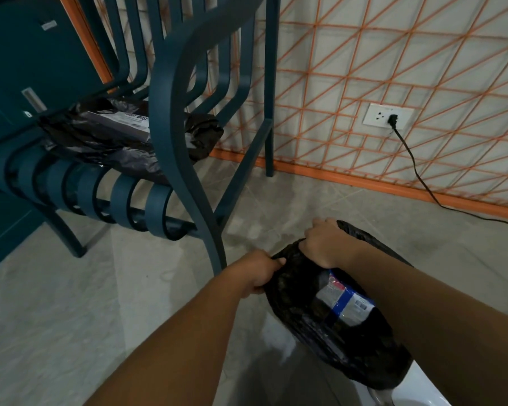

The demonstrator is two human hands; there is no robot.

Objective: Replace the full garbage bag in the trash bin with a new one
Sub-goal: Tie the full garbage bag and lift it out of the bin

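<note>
Both hands clutch the gathered top of the black garbage bag (305,315): the left hand (261,275) pinches a fold at its left edge with curled fingers, and the right hand (324,244) grips the bunched plastic on the far side. The bulging bag hangs below and nearer than the two grips, its bottom resting in the white trash bin (420,386) at the near right corner. A blue-and-white wrapper (348,300) shows on its upper side. Open tiled floor (85,303) spreads to the left and far side. A teal chair (170,118) stands far left, its front leg near the left hand, with a pack of trash bags (115,124) on its seat. Along the far wall, a black cord (414,168) runs from a socket (387,114) down to the floor.
</note>
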